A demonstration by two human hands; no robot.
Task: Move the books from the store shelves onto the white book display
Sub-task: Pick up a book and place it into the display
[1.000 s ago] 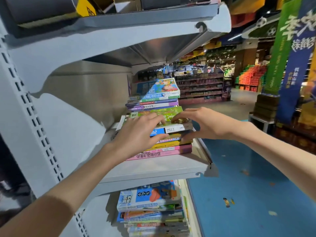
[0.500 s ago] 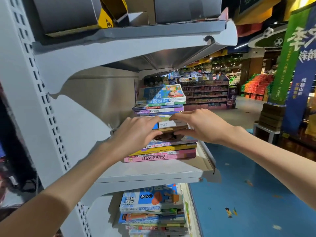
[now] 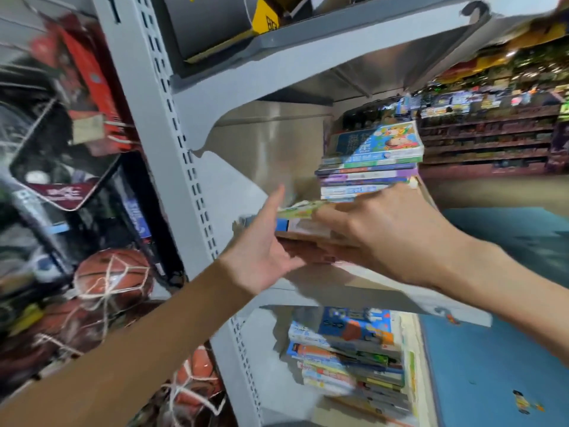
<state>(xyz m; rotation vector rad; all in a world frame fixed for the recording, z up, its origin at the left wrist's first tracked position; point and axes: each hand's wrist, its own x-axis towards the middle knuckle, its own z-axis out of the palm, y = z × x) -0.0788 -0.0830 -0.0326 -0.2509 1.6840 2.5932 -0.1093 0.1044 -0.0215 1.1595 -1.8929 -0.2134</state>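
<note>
two hands [image 3: 323,232] grasping small book stack [image 3: 303,223] at grey shelf [image 3: 354,291] front edge; spines facing outward, long axis sideways.

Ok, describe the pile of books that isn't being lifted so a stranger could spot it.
On the grey middle shelf, look behind both hands to the back stack. It stands untouched, topped by a bright cartoon cover, unlike the front bundle gripped between the hands.

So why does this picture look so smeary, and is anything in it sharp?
Head view: motion blur smears both hands, the left hand and right hand, and the lower book stack; the rear book stack reads sharpest; wide-angle lens bends the shelf upright; glare on the metal back panel.
</note>
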